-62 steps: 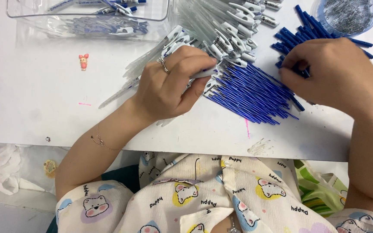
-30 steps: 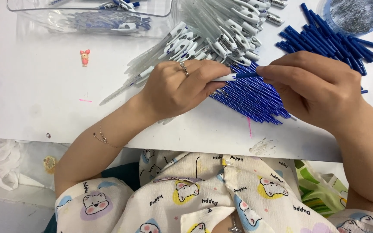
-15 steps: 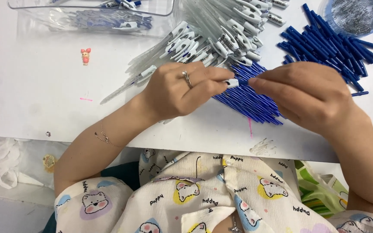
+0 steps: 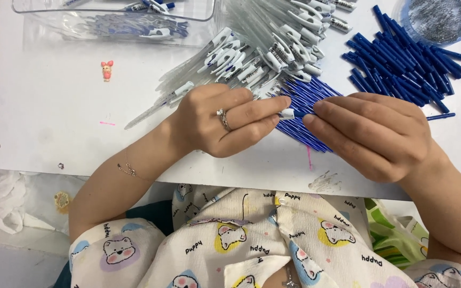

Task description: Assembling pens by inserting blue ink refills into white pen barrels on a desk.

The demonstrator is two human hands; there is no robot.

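My left hand [image 4: 225, 120], with a ring on one finger, pinches the white end of a pen [image 4: 288, 113] over the table. My right hand [image 4: 372, 133] meets it from the right, fingertips closed on the same pen's other end. Under both hands lies a fan of thin blue refills [image 4: 308, 104]. Behind them is a heap of clear pen barrels with white clips [image 4: 257, 50]. A pile of dark blue pen parts [image 4: 401, 56] lies at the upper right.
The white table [image 4: 54, 122] ends just in front of my lap. A clear plastic tray [image 4: 118, 21] with finished pens stands at the back left. A round dish of small metal springs [image 4: 441, 18] sits at the back right. A tiny pink figure [image 4: 106, 69] lies on the left.
My right hand came from the blue pile on the right to meet my left hand. Both hands now pinch one pen at the centre.
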